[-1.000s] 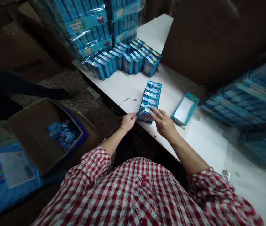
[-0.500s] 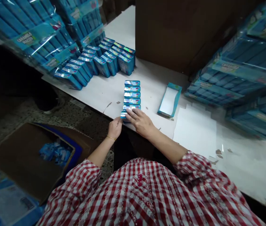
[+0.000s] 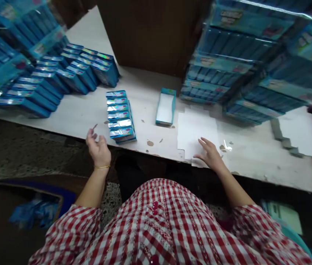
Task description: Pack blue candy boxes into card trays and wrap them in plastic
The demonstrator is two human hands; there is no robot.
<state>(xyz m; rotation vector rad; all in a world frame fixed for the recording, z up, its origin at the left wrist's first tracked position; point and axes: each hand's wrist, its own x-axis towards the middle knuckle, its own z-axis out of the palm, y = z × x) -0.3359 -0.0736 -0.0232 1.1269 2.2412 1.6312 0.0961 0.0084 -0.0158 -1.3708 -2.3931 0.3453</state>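
Note:
My left hand is raised at the table's front edge, palm up with fingers apart, holding nothing. Just right of it, a row of several small blue packs stands on the white table, its near end close to the edge. Over flat white cardboard sheets hovers my right hand, fingers spread and nothing in them; whether it touches the sheets I cannot tell. Between the row and the sheets lies a shallow blue tray box with a white inside.
Loose blue packs stand grouped at the left. Wrapped stacks of blue packs rise at the right, and more are far left. A large brown carton stands at the back. Below left, an open box holds blue wrappers.
Both hands have let go of the row of packs. My left hand has drawn off to the left, and my right hand has moved right to the white sheets. The view has turned right.

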